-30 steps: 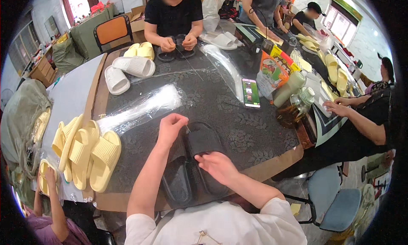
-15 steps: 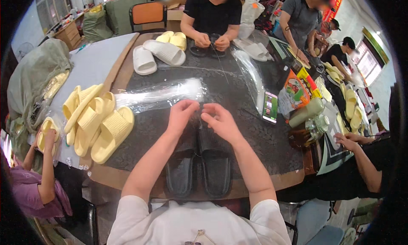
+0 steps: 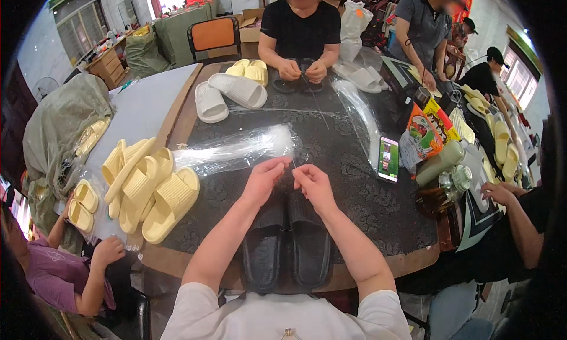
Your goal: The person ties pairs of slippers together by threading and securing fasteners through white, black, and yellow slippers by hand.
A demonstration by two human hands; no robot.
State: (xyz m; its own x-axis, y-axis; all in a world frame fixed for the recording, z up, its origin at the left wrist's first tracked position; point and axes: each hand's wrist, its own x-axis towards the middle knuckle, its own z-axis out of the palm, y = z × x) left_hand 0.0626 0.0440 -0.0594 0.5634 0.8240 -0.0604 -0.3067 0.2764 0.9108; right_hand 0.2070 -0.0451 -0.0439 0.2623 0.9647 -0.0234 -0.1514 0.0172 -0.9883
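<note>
A pair of black slippers (image 3: pixel 261 251) lies side by side in front of me, toes pointing away. A thin tie (image 3: pixel 286 229) shows in the gap between them. Over their toe end, my left hand (image 3: pixel 267 179) is closed in a pinch. Close to its right, my right hand (image 3: pixel 313 188) also pinches, fingertips just apart from the left ones. Between them a thin strand (image 3: pixel 293 162) is faintly visible; its ends are hidden in the fingers. Just beyond my hands lies a bundle of clear plastic strands (image 3: pixel 236 148) in a wrapper.
Yellow slippers (image 3: pixel 171 204) are heaped at the left, white slippers (image 3: pixel 239 91) farther back. A phone (image 3: pixel 388 159), a snack bag (image 3: pixel 422 133) and a glass jar (image 3: pixel 446 186) stand or lie at the right. Across the table a person (image 3: pixel 301 30) handles dark slippers; others work at both sides.
My right fingers have closed from a looser spread into a pinch. The whole view has shifted slightly. At the left, a person's hand has drawn back from the small yellow pair.
</note>
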